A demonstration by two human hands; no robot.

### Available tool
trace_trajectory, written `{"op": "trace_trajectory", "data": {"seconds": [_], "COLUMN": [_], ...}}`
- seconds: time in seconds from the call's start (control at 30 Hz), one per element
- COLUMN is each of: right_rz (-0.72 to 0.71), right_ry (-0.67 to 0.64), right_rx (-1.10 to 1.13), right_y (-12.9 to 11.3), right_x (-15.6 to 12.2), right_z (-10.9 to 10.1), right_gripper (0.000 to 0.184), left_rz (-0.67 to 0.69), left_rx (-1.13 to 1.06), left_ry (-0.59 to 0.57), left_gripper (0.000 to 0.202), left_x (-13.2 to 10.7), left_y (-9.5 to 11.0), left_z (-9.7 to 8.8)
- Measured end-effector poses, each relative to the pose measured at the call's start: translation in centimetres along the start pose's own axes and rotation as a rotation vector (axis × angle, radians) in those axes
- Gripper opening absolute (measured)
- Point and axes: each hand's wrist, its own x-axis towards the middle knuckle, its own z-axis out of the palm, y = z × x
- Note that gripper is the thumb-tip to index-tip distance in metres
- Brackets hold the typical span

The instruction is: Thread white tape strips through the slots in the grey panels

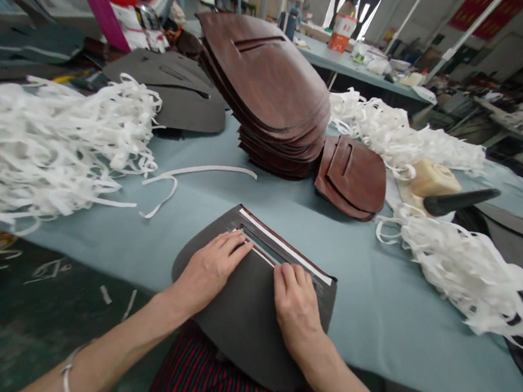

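Left grip (208,274) and right grip (296,306) are both spread and pressed down on a dark grey leather panel (250,337), with nothing pinched between the fingers. The left fingertips (242,244) are placed at a long slit cut across the panel, and the right fingertips (289,273) are set just below it. A narrow white strip (286,245) is laid along the slit, close to the panel's upper edge. The panel is positioned at the near edge of a counter (123,244) covered in blue-grey cloth, with its rounded lower part hanging over a dark striped garment (186,379). A metal bangle (70,383) is worn on the left forearm.

Beyond the hands, a tall leaning stack of brown leather panels (265,80) is placed on the counter, and a smaller brown stack (351,176) is propped just beside it. More dark grey panels (174,94) are heaped to the far left. Tangled white strips are piled on the left (55,141) and along the right (460,264), with a few loose strips (196,177) lying between. A beige block (429,178) and a black tool handle (458,202) are seen among the right-hand strips.
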Motion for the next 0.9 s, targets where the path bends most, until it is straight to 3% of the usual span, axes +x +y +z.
{"op": "trace_trajectory", "data": {"seconds": [0.2,0.4,0.77,0.9], "right_rz": [-0.049,0.036,0.066,0.048], "right_ry": [0.023,0.086,0.092,0.093], "right_rx": [0.058,0.119,0.12,0.104], "right_y": [3.1,1.2,0.7,0.7], "right_x": [-5.5,-4.2,-3.8,-3.7], "right_z": [-1.4,-0.3,-0.2,-0.1], "right_gripper": [0.036,0.035,0.037,0.036], "left_rz": [0.029,0.049,0.076,0.092], "left_rx": [-0.002,-0.025,0.02,0.085], "left_ry": [-0.033,-0.051,-0.241,-0.236], "left_gripper": [0.042,0.035,0.037,0.034], "left_x": [-0.2,1.2,2.0,2.1], "left_y": [-0.7,-2.5,1.7,2.7], "left_z": [0.1,-0.6,-2.0,-2.2]}}
